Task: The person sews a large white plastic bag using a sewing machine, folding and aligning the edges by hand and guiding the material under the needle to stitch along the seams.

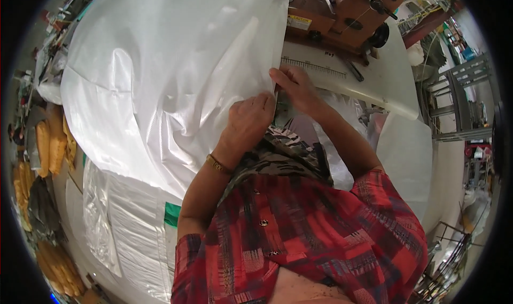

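Note:
A large sheet of shiny white fabric point(160, 63) spreads over the work surface and falls in folds toward me. My left hand point(250, 121) is closed on its right edge, knuckles up, with a gold watch on the wrist. Just beyond it and to the right, my right hand point(295, 87) pinches the same edge between thumb and fingers. Straight ahead of my right hand stands a brown sewing machine point(339, 15); the fabric edge runs up to its left end. The part of the fabric under my fingers is hidden.
Right of my hands is the pale machine table point(385, 85) with a printed ruler strip point(315, 66) and a dark slim tool point(352, 71). Clear plastic-wrapped white material point(136, 213) lies at lower left. Yellow-orange bundles point(51, 138) sit far left. A grey metal rack point(459, 101) stands at right.

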`<state>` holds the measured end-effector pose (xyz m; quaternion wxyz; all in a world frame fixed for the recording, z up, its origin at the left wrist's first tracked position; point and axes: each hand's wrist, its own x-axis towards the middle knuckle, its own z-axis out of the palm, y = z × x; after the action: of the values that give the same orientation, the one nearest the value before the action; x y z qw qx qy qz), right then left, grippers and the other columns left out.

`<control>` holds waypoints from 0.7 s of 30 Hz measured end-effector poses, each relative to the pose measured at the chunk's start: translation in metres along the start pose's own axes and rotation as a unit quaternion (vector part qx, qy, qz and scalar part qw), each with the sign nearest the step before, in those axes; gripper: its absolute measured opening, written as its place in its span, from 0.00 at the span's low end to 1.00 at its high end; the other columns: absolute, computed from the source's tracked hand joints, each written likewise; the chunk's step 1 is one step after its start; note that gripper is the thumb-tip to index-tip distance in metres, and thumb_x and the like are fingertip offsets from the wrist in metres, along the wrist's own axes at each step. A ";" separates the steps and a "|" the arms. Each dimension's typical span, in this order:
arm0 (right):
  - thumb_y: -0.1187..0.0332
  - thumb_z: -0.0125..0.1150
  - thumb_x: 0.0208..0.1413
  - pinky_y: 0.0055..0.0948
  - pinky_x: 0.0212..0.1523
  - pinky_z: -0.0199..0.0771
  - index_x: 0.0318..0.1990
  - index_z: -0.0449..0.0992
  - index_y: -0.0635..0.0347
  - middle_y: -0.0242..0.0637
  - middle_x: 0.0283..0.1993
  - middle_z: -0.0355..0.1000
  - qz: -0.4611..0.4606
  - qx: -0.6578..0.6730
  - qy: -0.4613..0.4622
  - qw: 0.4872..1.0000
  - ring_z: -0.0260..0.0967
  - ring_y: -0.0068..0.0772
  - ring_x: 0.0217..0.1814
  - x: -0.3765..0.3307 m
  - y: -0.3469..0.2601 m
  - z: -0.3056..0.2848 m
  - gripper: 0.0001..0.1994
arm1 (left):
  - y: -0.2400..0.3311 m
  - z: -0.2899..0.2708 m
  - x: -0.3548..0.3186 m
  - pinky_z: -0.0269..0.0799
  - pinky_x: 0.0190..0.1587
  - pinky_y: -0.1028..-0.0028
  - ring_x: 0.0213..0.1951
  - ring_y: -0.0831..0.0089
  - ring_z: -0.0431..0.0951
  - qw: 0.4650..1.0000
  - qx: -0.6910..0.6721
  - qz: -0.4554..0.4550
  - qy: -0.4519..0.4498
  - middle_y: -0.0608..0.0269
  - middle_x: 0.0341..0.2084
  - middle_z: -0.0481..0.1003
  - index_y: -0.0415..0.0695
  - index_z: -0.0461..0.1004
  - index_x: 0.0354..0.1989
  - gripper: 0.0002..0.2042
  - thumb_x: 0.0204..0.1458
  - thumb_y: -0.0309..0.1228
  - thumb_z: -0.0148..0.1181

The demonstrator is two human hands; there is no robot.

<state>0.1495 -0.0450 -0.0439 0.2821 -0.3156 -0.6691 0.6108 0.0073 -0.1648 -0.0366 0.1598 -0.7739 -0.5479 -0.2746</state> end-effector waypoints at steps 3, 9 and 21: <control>0.57 0.53 0.65 0.31 0.38 0.74 0.40 0.76 0.64 0.41 0.35 0.76 -0.022 -0.223 0.011 0.975 0.75 0.27 0.36 -0.001 -0.022 -0.022 0.16 | 0.004 0.010 -0.001 0.73 0.25 0.73 0.26 0.74 0.77 1.000 0.009 -0.017 -0.006 0.66 0.26 0.71 0.43 0.71 0.32 0.07 0.41 0.26 0.56; 0.69 0.54 0.58 0.35 0.43 0.74 0.47 0.73 0.61 0.37 0.50 0.71 -0.370 -0.502 -0.012 0.782 0.74 0.40 0.44 -0.005 -0.062 -0.029 0.11 | 0.011 0.019 -0.005 0.71 0.23 0.72 0.23 0.73 0.76 0.999 0.000 -0.036 0.026 0.66 0.24 0.68 0.44 0.68 0.28 0.05 0.40 0.25 0.56; 0.74 0.57 0.46 0.34 0.41 0.75 0.37 0.74 0.60 0.35 0.42 0.71 -0.459 -0.569 -0.173 0.660 0.74 0.39 0.42 0.010 -0.043 -0.038 0.09 | 0.027 0.015 -0.015 0.72 0.26 0.69 0.26 0.66 0.76 0.992 -0.035 -0.108 0.061 0.61 0.25 0.70 0.39 0.74 0.41 0.15 0.43 0.26 0.63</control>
<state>0.1687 -0.0149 0.0027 0.1712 0.0443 -0.9828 -0.0523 0.0323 -0.1773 -0.0558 0.1353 -0.6973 -0.6071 -0.3562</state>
